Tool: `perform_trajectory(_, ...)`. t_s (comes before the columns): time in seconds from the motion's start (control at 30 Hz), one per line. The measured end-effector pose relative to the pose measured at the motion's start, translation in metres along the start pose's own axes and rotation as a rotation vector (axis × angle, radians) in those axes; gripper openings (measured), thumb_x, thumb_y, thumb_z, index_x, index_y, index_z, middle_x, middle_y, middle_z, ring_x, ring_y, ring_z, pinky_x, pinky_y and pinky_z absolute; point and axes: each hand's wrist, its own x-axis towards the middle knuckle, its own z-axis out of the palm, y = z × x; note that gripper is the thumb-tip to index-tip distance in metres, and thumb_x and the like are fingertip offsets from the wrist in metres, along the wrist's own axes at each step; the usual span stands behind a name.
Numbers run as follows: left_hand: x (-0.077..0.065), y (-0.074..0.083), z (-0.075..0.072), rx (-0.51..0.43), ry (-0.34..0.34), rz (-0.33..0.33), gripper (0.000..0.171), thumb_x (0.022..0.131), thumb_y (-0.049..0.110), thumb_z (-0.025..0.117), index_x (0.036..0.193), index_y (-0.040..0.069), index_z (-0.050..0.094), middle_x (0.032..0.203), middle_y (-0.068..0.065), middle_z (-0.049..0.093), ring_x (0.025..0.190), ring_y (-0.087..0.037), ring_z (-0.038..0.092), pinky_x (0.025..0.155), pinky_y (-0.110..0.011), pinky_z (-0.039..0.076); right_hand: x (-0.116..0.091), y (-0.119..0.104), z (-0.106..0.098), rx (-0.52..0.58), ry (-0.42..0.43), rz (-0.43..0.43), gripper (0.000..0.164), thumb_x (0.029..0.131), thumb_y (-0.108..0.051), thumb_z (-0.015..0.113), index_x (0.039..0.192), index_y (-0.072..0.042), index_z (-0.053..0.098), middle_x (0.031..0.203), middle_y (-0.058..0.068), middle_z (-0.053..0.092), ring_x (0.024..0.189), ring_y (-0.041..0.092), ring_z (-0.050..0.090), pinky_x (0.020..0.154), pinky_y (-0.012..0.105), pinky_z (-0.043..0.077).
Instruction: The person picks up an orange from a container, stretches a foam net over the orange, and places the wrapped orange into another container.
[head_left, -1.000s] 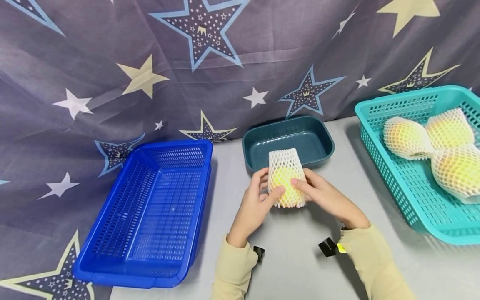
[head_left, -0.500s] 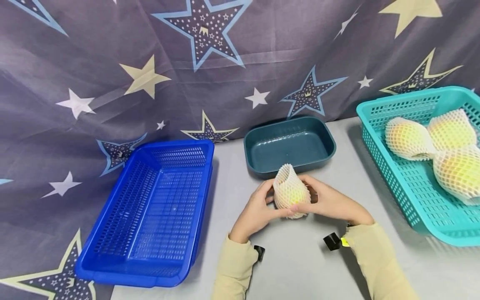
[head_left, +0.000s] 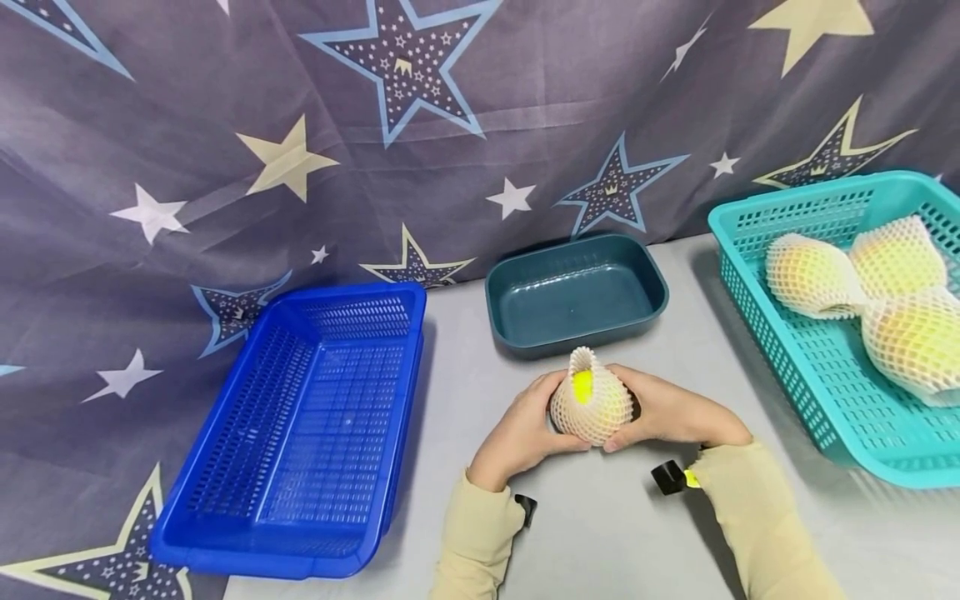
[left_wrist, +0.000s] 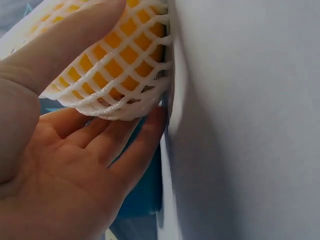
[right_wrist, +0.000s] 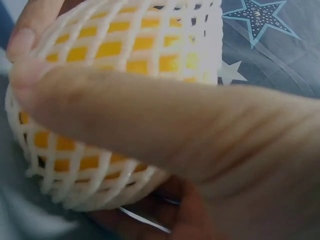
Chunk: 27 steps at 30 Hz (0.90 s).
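Observation:
A round yellow fruit point(head_left: 583, 386) in a white foam net point(head_left: 597, 419) is between both hands, in front of the dark teal tray point(head_left: 577, 340). My left hand point(head_left: 521, 429) grips it from the left, thumb along its near side. From the right my right hand point(head_left: 663, 408) holds it, its thumb at the lower near side. The net narrows to a loose top, where bare yellow shows through the opening. In the left wrist view the netted fruit point(left_wrist: 125, 62) sits close over the table; in the right wrist view the thumb point(right_wrist: 125, 110) crosses the net.
A blue perforated basket point(head_left: 393, 400) stands to the left. On the right, a turquoise basket point(head_left: 765, 358) holds 3 more netted yellow fruits point(head_left: 813, 273). Behind everything hangs a dark star-patterned cloth point(head_left: 465, 183). Small black wrist devices point(head_left: 667, 477) sit by the sleeves.
The netted fruit has come down and toward me, away from the tray's front rim. It has been turned, so the net's opening now shows bare yellow. Both hands moved with it.

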Motion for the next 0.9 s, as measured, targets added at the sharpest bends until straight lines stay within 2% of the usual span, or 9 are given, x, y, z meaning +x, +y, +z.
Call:
perform_trajectory(0.1,0.0,0.0,-0.002,-0.072,0.025,-0.007,0.08,0.064,0.03,0.085,0.133,0.018,0.045,0.128,0.008,0.049,0.117,-0.006,0.046,0.098,-0.025,0.037,0.001,-0.001,0.0,0.021,0.03,0.0,0.074,0.066,-0.028,0.083,0.127,-0.009,0.044,0.113,0.003,0.055,0.099,0.019,0.053,0.086,0.029,0.044)
perform_trajectory(0.2,-0.001,0.0,-0.004,-0.207,0.059,-0.022,0.076,0.065,0.033,0.084,0.131,0.02,0.047,0.12,0.008,0.055,0.108,-0.006,0.052,0.092,-0.024,0.043,0.001,-0.003,-0.002,0.09,0.064,-0.021,0.073,0.071,-0.027,0.081,0.131,-0.015,0.042,0.117,0.002,0.054,0.102,0.02,0.054,0.085,0.032,0.046)
perform_trajectory(0.37,-0.002,0.008,-0.009,-0.528,0.077,-0.04,0.066,0.071,0.016,0.08,0.129,0.017,0.048,0.109,-0.003,0.06,0.097,-0.017,0.061,0.082,-0.031,0.051,-0.001,-0.007,-0.006,0.192,0.111,-0.041,0.072,0.079,-0.018,0.073,0.14,-0.025,0.034,0.126,0.001,0.049,0.107,0.022,0.052,0.084,0.034,0.048)
perform_trajectory(0.47,-0.004,0.02,-0.015,-0.66,0.055,-0.047,0.062,0.075,0.008,0.076,0.13,0.012,0.047,0.108,-0.01,0.06,0.093,-0.023,0.063,0.078,-0.034,0.052,-0.001,-0.011,-0.008,0.214,0.139,-0.031,0.069,0.082,-0.017,0.071,0.14,-0.024,0.035,0.127,0.002,0.049,0.109,0.022,0.05,0.087,0.032,0.046)
perform_trajectory(0.57,-0.006,0.033,-0.021,-0.699,0.057,-0.058,0.058,0.077,0.007,0.073,0.129,0.008,0.047,0.108,-0.012,0.06,0.094,-0.024,0.062,0.077,-0.033,0.053,-0.002,-0.016,-0.01,0.233,0.166,-0.022,0.062,0.083,-0.017,0.069,0.138,-0.02,0.039,0.128,0.002,0.049,0.111,0.023,0.05,0.089,0.033,0.044)
perform_trajectory(0.67,-0.008,0.042,-0.025,-0.703,0.091,-0.072,0.056,0.077,0.007,0.073,0.128,0.008,0.049,0.108,-0.01,0.061,0.096,-0.023,0.061,0.075,-0.031,0.052,-0.003,-0.022,-0.011,0.246,0.18,-0.021,0.057,0.084,-0.018,0.068,0.135,-0.018,0.042,0.126,0.002,0.051,0.111,0.023,0.05,0.088,0.034,0.045)
perform_trajectory(0.8,-0.009,0.049,-0.027,-0.687,0.135,-0.058,0.056,0.077,0.007,0.074,0.127,0.006,0.049,0.11,-0.008,0.06,0.101,-0.023,0.058,0.075,-0.031,0.052,-0.004,-0.028,-0.012,0.254,0.198,-0.034,0.059,0.082,-0.02,0.07,0.134,-0.022,0.04,0.122,0.002,0.053,0.107,0.025,0.053,0.084,0.035,0.048)
perform_trajectory(0.9,-0.01,0.052,-0.025,-0.689,0.124,-0.05,0.056,0.077,0.008,0.073,0.128,0.006,0.049,0.113,-0.007,0.058,0.103,-0.023,0.057,0.076,-0.031,0.052,-0.008,-0.034,-0.011,0.243,0.226,-0.036,0.062,0.08,-0.021,0.073,0.133,-0.023,0.04,0.121,0.002,0.052,0.105,0.025,0.054,0.082,0.035,0.05)
